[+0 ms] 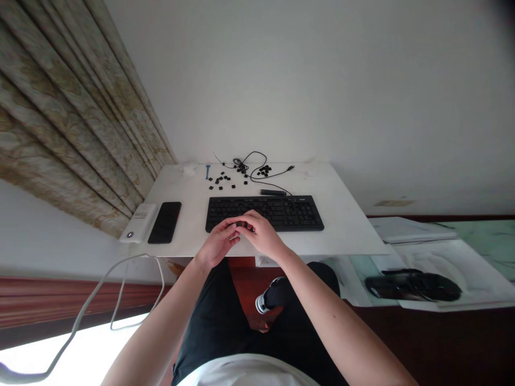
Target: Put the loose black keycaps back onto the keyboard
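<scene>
A black keyboard (285, 212) lies on the white table in front of me. Both my hands meet over its front edge, left of its middle. My left hand (219, 244) is turned partly palm up, its fingers curled and its thumb and fingertips brought together. From the right, my right hand (261, 231) bends over it, fingertips touching those of the left. Small dark shapes show between the fingers; whether these are held keycaps or keys of the keyboard behind, I cannot tell. Loose black keycaps (233, 186) are scattered behind the keyboard.
Behind the keyboard lie a coiled black cable (241, 165), a dark bar-shaped piece (273, 192) and a small blue tool (207, 172). A black phone (164, 222) and a white box-like device (139, 222) sit at the left. A black object (414, 285) rests on white packaging at the right.
</scene>
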`<state>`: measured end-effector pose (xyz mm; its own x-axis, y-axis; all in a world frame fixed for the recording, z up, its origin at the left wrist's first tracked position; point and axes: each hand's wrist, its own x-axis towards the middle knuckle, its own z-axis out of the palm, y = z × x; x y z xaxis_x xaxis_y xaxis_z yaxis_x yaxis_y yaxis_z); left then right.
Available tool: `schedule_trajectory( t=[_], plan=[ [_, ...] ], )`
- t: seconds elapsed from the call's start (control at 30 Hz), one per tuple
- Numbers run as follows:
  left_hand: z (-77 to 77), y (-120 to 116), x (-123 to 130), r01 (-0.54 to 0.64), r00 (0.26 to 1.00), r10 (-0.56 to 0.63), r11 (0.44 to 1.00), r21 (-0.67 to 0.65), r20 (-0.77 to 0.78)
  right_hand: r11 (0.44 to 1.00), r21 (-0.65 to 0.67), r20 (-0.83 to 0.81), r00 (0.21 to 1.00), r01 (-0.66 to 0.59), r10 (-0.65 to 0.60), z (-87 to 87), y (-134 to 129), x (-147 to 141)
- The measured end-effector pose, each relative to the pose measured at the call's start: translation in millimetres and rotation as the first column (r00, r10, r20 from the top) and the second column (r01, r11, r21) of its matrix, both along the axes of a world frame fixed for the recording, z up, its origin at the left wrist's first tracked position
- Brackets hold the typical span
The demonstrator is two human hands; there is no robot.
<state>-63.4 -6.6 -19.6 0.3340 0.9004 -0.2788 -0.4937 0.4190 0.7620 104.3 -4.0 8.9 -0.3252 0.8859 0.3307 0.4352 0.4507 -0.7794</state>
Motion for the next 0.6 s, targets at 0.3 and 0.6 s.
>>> schedule_trajectory(
  t=[0.3, 0.6],
  plan=[
    [-14.8, 4, 7, -0.044, 0.835, 0.262, 0.909, 0.415, -0.485, 0.946, -0.228, -0.221, 0.934, 0.23, -0.28, -21.1, -13, 28],
    [-29.4, 24, -1, 0.491, 0.326, 0.606, 0.547, 0.678, -0.725, 0.799, -0.479, -0.328, 0.77, 0.363, -0.547, -39.4, -19, 76]
  ],
)
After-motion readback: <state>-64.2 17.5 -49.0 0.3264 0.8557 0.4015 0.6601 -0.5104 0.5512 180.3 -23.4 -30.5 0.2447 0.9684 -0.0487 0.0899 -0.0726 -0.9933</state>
